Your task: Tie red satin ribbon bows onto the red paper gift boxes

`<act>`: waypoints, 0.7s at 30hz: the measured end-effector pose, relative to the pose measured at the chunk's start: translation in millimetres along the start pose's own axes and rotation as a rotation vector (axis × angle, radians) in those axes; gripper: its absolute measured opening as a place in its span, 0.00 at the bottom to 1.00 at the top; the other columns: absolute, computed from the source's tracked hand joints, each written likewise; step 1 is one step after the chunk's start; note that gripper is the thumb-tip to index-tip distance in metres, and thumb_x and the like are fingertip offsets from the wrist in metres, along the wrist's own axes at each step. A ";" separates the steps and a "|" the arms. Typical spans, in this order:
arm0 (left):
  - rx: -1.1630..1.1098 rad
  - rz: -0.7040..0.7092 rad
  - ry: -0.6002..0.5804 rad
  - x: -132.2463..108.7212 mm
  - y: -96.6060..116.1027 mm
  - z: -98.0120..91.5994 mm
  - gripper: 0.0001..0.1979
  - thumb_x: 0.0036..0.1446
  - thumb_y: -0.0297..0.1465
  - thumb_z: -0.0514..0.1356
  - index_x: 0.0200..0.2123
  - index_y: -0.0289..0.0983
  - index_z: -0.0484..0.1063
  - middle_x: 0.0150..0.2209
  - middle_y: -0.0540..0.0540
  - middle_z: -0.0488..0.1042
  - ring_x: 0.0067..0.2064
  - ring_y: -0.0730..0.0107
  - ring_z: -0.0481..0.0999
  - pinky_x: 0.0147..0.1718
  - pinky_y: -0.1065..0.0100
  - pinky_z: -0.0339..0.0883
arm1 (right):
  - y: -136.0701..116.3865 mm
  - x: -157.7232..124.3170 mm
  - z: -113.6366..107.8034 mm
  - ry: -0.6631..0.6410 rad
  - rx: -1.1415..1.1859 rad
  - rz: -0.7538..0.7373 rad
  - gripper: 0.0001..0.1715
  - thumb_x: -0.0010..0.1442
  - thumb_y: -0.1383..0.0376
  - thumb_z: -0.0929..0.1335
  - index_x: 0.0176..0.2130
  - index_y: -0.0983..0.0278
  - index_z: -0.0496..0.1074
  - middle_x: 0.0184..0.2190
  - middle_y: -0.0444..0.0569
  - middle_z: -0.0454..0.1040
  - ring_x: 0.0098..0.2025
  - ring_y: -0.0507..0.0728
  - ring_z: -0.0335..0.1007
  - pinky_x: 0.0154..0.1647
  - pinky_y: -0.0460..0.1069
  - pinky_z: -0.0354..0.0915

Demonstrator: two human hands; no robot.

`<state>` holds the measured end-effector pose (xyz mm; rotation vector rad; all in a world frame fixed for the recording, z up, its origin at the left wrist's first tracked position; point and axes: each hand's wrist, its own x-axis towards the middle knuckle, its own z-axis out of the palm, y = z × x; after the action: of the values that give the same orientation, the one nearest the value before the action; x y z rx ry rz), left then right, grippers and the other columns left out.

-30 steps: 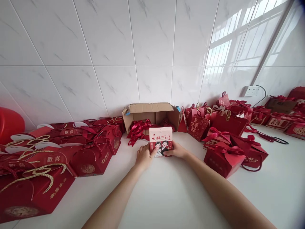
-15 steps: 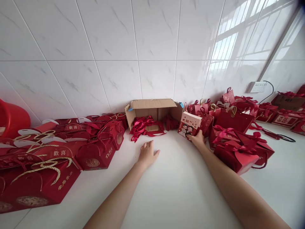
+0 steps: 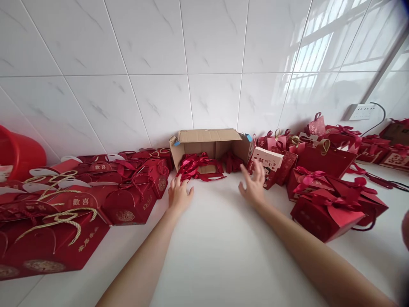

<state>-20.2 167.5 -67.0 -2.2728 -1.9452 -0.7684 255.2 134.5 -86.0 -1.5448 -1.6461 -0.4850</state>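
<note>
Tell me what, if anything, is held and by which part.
Nothing is held: the right hand is open by the printed box, the left hand open by the red ribbons.

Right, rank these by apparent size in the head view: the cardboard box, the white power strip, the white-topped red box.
Largest to smallest, as they look:
1. Cardboard box
2. White-topped red box, partly hidden by the right hand
3. White power strip
</note>
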 end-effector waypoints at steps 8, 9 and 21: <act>-0.008 0.064 -0.079 -1.2 -4.1 2.7 0.12 0.59 0.32 0.51 0.40 0.36 0.72 0.45 0.37 0.73 0.49 0.48 0.68 0.48 0.48 0.59 | -31.8 -17.9 22.4 -0.616 0.318 -0.231 0.24 0.61 0.68 0.59 0.55 0.60 0.68 0.57 0.55 0.66 0.59 0.62 0.59 0.58 0.60 0.57; -0.018 0.090 -0.082 -3.2 0.1 0.9 0.12 0.58 0.30 0.51 0.38 0.35 0.72 0.43 0.37 0.73 0.48 0.49 0.69 0.47 0.49 0.60 | -30.2 -17.1 21.8 -0.611 0.323 -0.223 0.24 0.61 0.68 0.59 0.54 0.62 0.69 0.57 0.56 0.66 0.59 0.63 0.58 0.58 0.60 0.57; -0.528 0.434 -0.310 -75.2 93.8 6.3 0.08 0.52 0.23 0.57 0.31 0.39 0.75 0.35 0.46 0.74 0.40 0.63 0.71 0.42 0.62 0.65 | -31.2 -16.9 11.7 -0.562 0.396 -0.155 0.20 0.56 0.71 0.63 0.48 0.65 0.73 0.52 0.57 0.71 0.55 0.63 0.63 0.56 0.56 0.60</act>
<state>63.8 81.7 -76.7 -3.1377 -1.3458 -1.0077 220.8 126.8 -98.3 -1.3229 -2.1374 0.2227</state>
